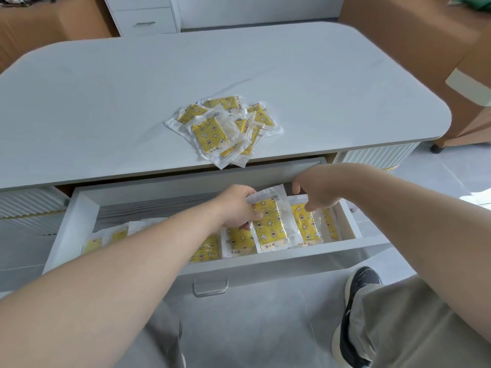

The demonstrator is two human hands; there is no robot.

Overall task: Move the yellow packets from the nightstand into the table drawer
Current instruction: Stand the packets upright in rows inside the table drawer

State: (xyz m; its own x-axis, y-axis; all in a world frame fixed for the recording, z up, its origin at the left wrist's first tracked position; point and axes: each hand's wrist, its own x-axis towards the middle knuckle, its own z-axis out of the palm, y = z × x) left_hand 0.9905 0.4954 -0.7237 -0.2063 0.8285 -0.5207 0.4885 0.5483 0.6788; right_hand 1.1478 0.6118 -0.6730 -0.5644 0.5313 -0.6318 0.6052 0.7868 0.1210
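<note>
Several yellow packets (223, 128) lie in a loose, overlapping heap on the white worktop (106, 88), close to its front edge and just behind the open drawer (265, 262).

Drawer contents: a row of packets (239, 239) lying flat from the left end to the right end, some overlapping. The part under the left forearm is hidden.

Left hand (236, 208): pinches one held packet (271, 224) by its left edge, thumb on top. It sits tilted over the row, right of the drawer's centre.

Right hand (316, 192): over the drawer's right end, fingers bent downward, tips at the end packet (305, 224). Cannot tell whether it grips.

A metal handle (210, 288) sits on the drawer front. A dark shoe (356, 314) rests on the tiled floor (252, 328).
</note>
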